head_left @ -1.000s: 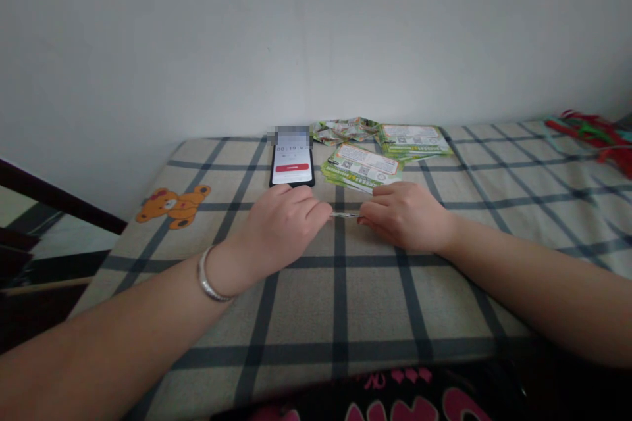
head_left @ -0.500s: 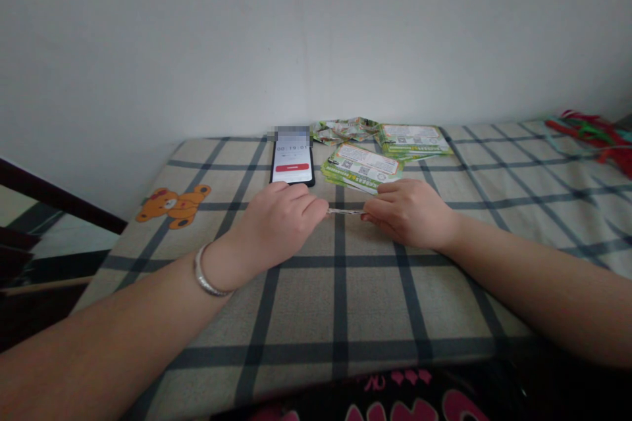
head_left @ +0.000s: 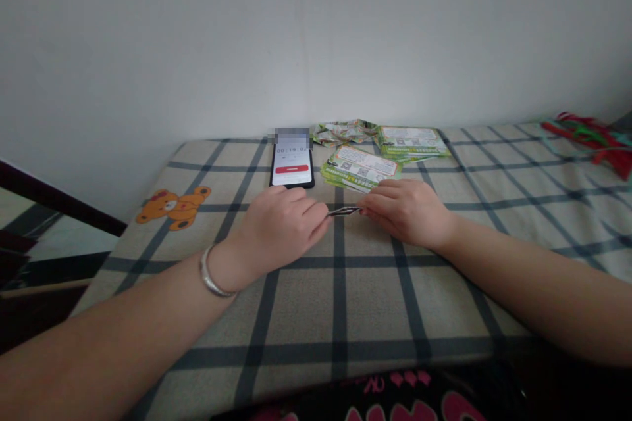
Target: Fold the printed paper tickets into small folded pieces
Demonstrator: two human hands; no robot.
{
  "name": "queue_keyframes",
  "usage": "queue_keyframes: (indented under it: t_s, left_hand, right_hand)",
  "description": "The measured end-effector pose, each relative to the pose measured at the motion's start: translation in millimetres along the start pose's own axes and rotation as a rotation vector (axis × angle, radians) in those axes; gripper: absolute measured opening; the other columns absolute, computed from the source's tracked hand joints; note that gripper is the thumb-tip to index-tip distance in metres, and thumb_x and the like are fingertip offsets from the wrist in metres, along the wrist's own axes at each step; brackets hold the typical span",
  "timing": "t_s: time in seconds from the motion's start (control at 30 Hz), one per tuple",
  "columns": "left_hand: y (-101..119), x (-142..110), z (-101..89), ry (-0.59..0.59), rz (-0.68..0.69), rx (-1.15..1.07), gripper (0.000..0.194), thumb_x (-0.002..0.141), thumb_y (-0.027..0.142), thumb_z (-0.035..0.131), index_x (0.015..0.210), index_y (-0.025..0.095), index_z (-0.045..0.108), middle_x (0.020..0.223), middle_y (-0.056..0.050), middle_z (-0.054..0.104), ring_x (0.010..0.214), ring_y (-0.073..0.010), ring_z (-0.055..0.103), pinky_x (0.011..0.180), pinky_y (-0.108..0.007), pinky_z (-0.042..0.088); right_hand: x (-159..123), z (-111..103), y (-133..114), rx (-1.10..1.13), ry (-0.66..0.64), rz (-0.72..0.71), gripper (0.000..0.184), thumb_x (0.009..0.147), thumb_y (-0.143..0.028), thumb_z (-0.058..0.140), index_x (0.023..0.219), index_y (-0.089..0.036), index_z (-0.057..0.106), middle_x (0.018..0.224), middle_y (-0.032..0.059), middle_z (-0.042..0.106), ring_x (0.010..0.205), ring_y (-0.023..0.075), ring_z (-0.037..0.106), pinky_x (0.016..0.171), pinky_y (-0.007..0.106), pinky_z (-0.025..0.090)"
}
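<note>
- Strip point(head_left: 344, 211): btwn the hands over the cloth point(head_left: 306, 309); thin, prob. folded paper. Can't tell if it touches cloth.
- L hand point(head_left: 286, 223) pinches its left end, R hand point(head_left: 407, 214) its right; fingertips mostly hidden. Two-ended hold prob. steadies it.
- Cards point(head_left: 363, 168): loose pile just beyond R hand, prob. for easy reach.
- 2nd pile point(head_left: 413, 141): farther back, prob. out of the way.
- Folded bits point(head_left: 345, 131): left of it, near wall point(head_left: 148, 46), prob. to free up space.
- Phone point(head_left: 292, 168): flat, screen up, prob. so it's readable.

Left hand point(head_left: 284, 227) and right hand point(head_left: 407, 214) near each other, fingers point(head_left: 316, 216) curled in; forearms point(head_left: 123, 335) angled inward.
</note>
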State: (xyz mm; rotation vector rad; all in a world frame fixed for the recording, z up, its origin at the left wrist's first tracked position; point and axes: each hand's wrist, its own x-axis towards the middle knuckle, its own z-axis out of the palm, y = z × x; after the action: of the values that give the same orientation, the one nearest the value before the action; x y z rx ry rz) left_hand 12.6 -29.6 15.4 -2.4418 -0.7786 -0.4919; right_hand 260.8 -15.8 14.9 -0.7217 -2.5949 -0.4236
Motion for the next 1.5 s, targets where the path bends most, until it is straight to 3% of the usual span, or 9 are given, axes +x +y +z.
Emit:
queue_keyframes:
  t_s: [0.13, 0.43, 0.67, 0.87, 1.0, 1.1, 1.2, 1.33, 1.5]
  left_hand:
    - [0, -1, 1.1, -0.003, 0.016, -0.026, 0.024, 0.095, 0.032, 0.053, 0.077, 0.019, 0.062, 0.067, -0.001, 0.063, 0.068, -0.0206, 0.059, 0.058, -0.034, 0.036]
    - [-4, 0, 1.8, 0.033, -0.034, -0.053, 0.035, 0.098, 0.026, 0.044, 0.067, 0.019, 0.06, 0.059, -0.002, 0.059, 0.061, -0.0195, 0.055, 0.054, -0.031, 0.033]
    - [-6, 1, 3.7, 0.029, -0.083, -0.071, 0.036, 0.097, 0.025, 0.045, 0.064, 0.019, 0.059, 0.059, -0.003, 0.059, 0.058, -0.0191, 0.055, 0.053, -0.031, 0.034]
    - [-9, 1, 8.2, -0.049, -0.13, -0.066, 0.03, 0.097, 0.026, 0.046, 0.07, 0.018, 0.059, 0.064, -0.004, 0.062, 0.063, -0.0214, 0.06, 0.055, -0.033, 0.039]
    - [-11, 2, 9.0, -0.09, -0.215, -0.098, 0.023, 0.097, 0.026, 0.046, 0.082, 0.017, 0.061, 0.073, -0.005, 0.066, 0.071, -0.0227, 0.063, 0.061, -0.034, 0.043]
    - [-12, 2, 9.4, -0.13, -0.218, -0.077, 0.024, 0.096, 0.025, 0.045, 0.079, 0.017, 0.061, 0.072, -0.006, 0.065, 0.072, -0.0241, 0.063, 0.06, -0.034, 0.043]
    - [-13, 3, 10.3, -0.154, -0.218, -0.08, 0.024, 0.096, 0.025, 0.045, 0.078, 0.017, 0.06, 0.073, -0.006, 0.065, 0.073, -0.0244, 0.063, 0.061, -0.035, 0.044]
    - [-14, 2, 11.3, -0.174, -0.255, -0.128, 0.022, 0.095, 0.026, 0.047, 0.08, 0.017, 0.06, 0.076, -0.006, 0.067, 0.077, -0.0237, 0.064, 0.065, -0.034, 0.046]
    - [-13, 0, 12.2, -0.079, -0.376, -0.233, 0.019, 0.092, 0.027, 0.053, 0.106, 0.014, 0.059, 0.086, -0.006, 0.069, 0.076, -0.0193, 0.063, 0.066, -0.031, 0.046]
  right_hand:
    - [2, 1, -2, 0.017, -0.003, -0.017, 0.035, 0.1, -0.029, 0.041, 0.084, -0.015, 0.068, 0.069, 0.0041, 0.065, 0.065, 0.015, 0.055, 0.059, 0.029, 0.032]
    - [21, -1, -9, 0.115, -0.074, 0.038, 0.027, 0.099, -0.03, 0.046, 0.105, -0.018, 0.068, 0.09, 0.0045, 0.071, 0.078, 0.0161, 0.061, 0.066, 0.029, 0.038]
    - [44, -1, -8, 0.082, -0.118, 0.015, 0.023, 0.095, -0.027, 0.049, 0.087, -0.017, 0.069, 0.078, 0.0043, 0.068, 0.073, 0.0182, 0.06, 0.062, 0.03, 0.036]
    - [41, 3, 8, 0.209, -0.055, -0.019, 0.024, 0.096, -0.029, 0.05, 0.095, -0.018, 0.071, 0.08, 0.0047, 0.07, 0.077, 0.0176, 0.062, 0.067, 0.029, 0.041]
    - [37, 1, 24, 0.35, -0.043, 0.08, 0.02, 0.095, -0.023, 0.051, 0.106, -0.019, 0.068, 0.091, 0.0064, 0.071, 0.086, 0.0172, 0.063, 0.072, 0.027, 0.044]
    - [34, -1, 33, 0.441, -0.004, 0.217, 0.015, 0.09, -0.026, 0.059, 0.102, -0.017, 0.063, 0.083, 0.0024, 0.07, 0.066, 0.0122, 0.06, 0.061, 0.024, 0.041]
    - [31, -3, 40, 0.492, -0.019, 0.195, 0.008, 0.09, -0.024, 0.057, 0.091, -0.018, 0.063, 0.082, 0.001, 0.069, 0.066, 0.0109, 0.059, 0.06, 0.022, 0.04]
    - [28, -6, 45, 0.481, -0.054, 0.158, 0.01, 0.09, -0.024, 0.059, 0.091, -0.018, 0.067, 0.08, 0.0012, 0.07, 0.068, 0.0112, 0.059, 0.061, 0.022, 0.04]
    - [26, -10, 55, 0.254, 0.01, 0.231, 0.012, 0.089, -0.026, 0.059, 0.089, -0.02, 0.069, 0.082, 0.0019, 0.07, 0.073, 0.0145, 0.06, 0.065, 0.026, 0.041]
